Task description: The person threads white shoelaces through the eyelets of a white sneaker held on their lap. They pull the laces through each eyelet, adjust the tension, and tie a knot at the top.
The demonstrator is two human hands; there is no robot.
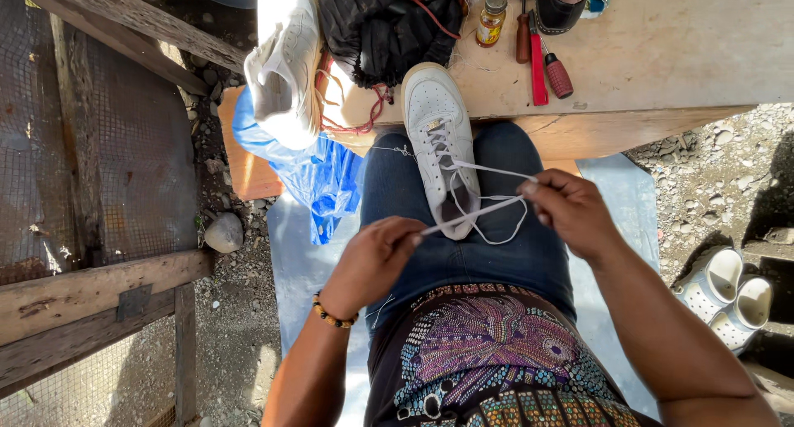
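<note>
Left hand (376, 257) and right hand (571, 212) each pinch a lace (475, 214) end on the shoe (440, 138); uneven pulling could unthread it.

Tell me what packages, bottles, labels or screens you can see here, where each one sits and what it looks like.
Small bottle: on the wooden table, top middle, beside the dark cloth; round, amber, with a yellowish label and a lighter cap.
Blue plastic bag: hanging off the table's edge, left of the person's knee; crumpled, bright blue.
No signs or screens are in view.
</note>
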